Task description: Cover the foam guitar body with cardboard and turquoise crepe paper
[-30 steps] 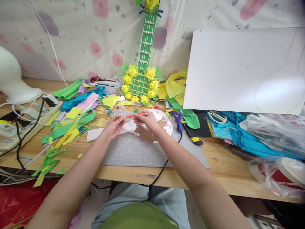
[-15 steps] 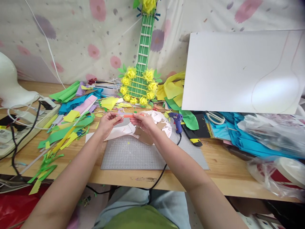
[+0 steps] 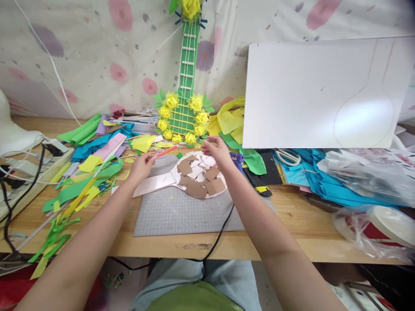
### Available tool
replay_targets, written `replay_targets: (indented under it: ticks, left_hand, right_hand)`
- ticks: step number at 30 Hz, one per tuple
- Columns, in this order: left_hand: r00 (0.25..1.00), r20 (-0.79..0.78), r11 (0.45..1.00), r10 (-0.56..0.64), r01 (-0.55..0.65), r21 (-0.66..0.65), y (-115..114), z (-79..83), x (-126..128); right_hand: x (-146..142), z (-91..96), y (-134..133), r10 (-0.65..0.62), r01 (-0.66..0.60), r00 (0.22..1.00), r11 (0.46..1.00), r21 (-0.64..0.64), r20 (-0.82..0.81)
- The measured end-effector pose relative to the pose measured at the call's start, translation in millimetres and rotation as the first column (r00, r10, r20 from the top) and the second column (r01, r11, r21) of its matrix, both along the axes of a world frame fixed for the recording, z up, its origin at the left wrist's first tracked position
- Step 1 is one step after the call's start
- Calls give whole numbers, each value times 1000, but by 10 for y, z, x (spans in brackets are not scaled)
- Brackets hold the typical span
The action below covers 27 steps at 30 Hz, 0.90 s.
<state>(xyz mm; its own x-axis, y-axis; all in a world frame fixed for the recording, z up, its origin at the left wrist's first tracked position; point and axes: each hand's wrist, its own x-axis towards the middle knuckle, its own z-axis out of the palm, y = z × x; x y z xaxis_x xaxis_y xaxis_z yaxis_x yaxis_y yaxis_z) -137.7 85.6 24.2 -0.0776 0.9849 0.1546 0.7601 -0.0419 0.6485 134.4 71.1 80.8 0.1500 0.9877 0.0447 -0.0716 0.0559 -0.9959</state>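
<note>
Your left hand (image 3: 142, 167) grips the slim orange tool (image 3: 167, 151) left of frame centre, by one end, presumably keeping its length accessible; your right hand (image 3: 215, 149), apparently empty, fingers loosely parted, overlaps the cutout's (image 3: 198, 176) upper-right edge.

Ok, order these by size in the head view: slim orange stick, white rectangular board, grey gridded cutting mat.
1. White board
2. Grey mat, partly covered
3. Orange stick, in the left hand
</note>
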Motion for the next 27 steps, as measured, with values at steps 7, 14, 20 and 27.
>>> replay_targets:
  ticks: [7,14,20,27]
  left_hand:
    - [981,-184,997,66,-57,52,245,-79,202]
    - [923,-378,997,75,-72,22,356,-63,225]
    - [914,-399,997,68,-50,56,423,50,330]
    - [944,-329,999,28,-35,-17,442,55,660]
  right_hand:
    - [922,78,-195,-595,485,795,740,467,118]
    - [1137,-475,-263,-583,447,635,813,375,507]
    - [1059,-873,-170,-341,371,521,916,152,783]
    - [1046,-918,-236,-430,414,563,886,210,705]
